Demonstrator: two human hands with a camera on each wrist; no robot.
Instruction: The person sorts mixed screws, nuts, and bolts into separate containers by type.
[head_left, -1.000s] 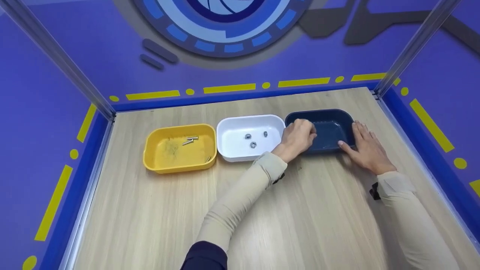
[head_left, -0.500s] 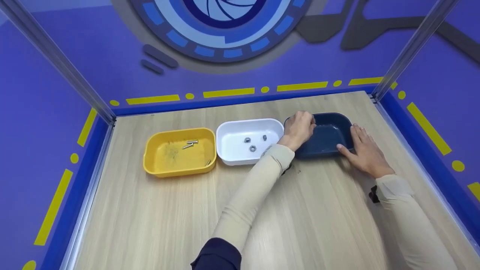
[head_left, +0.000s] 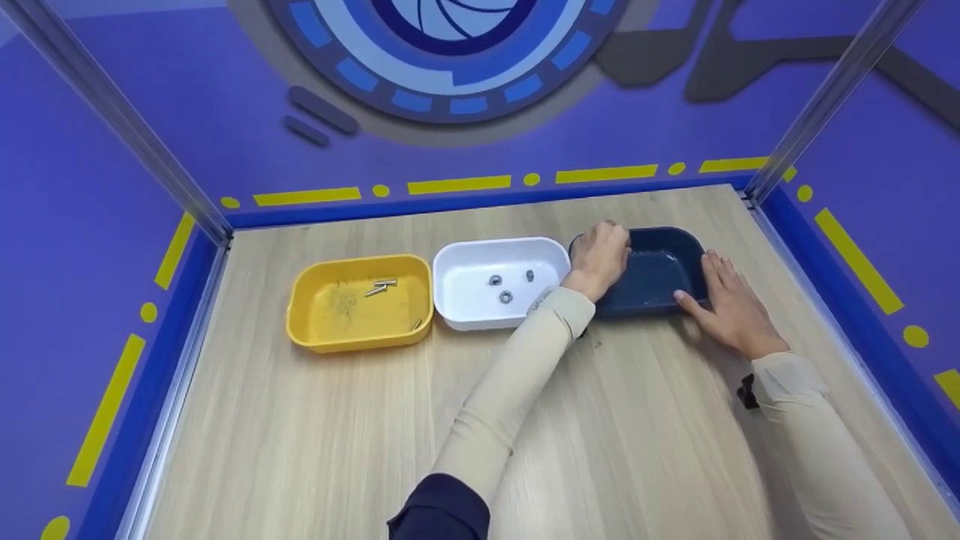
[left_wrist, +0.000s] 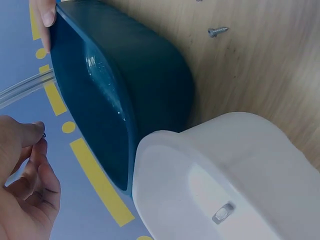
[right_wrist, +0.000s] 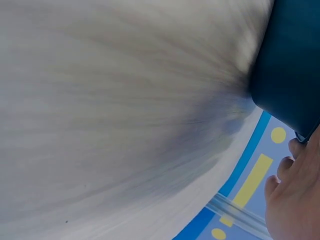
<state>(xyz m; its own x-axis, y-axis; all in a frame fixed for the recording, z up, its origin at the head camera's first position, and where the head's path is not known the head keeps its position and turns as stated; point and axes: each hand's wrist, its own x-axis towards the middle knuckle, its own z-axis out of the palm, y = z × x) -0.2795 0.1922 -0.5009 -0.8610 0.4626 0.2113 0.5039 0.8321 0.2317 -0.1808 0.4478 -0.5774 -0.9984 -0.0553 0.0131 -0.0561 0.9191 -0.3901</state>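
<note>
My left hand (head_left: 602,255) is over the left end of the dark teal tray (head_left: 656,304). Its thumb and index finger pinch a small dark metal piece (left_wrist: 44,135), mostly hidden by the fingertips; I cannot tell its kind. My right hand (head_left: 739,311) lies along the tray's right side, fingers straight against the wall and thumb at the front rim. Left of the teal tray, a white tray (head_left: 457,324) holds several metal nuts (head_left: 506,297). A screw (left_wrist: 217,32) lies on the table in front of the teal tray.
A yellow tray (head_left: 360,343) with several bolts (head_left: 381,287) stands left of the white one, all three in a row on the wooden table (head_left: 300,442). Purple panels (head_left: 187,150) enclose the table at the back and sides.
My left hand has shifted slightly up over the back left of the teal tray, its forearm swinging to the right. My right hand stays in place, and the trays' contents look the same.
</note>
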